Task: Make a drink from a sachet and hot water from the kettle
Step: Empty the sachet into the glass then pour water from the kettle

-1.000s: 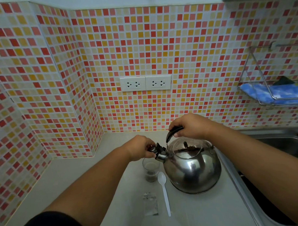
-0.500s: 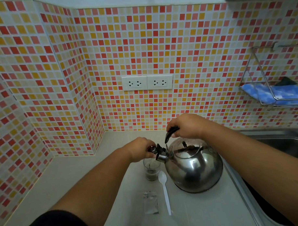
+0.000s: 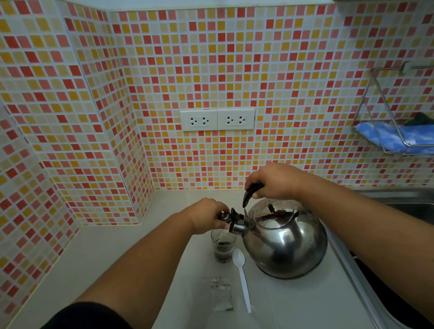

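A shiny steel kettle point(image 3: 285, 243) is tilted to the left over a small clear glass point(image 3: 223, 247) with dark powder and liquid at its bottom. My right hand point(image 3: 275, 180) grips the kettle's black handle from above. My left hand point(image 3: 206, 215) pinches the spout cap and holds it open, just above the glass. A thin stream of water falls from the spout into the glass. A white plastic spoon point(image 3: 242, 274) lies on the counter beside the glass. An emptied clear sachet point(image 3: 221, 294) lies in front of the glass.
The pale counter point(image 3: 103, 257) runs into a tiled corner at the left. A steel sink point(image 3: 414, 211) lies right of the kettle. Two wall sockets point(image 3: 217, 120) sit on the back wall. A wire rack point(image 3: 404, 138) with a blue cloth hangs at the right.
The kettle has tipped slightly further toward the glass, and water now runs from the spout. Both hands keep their grips.
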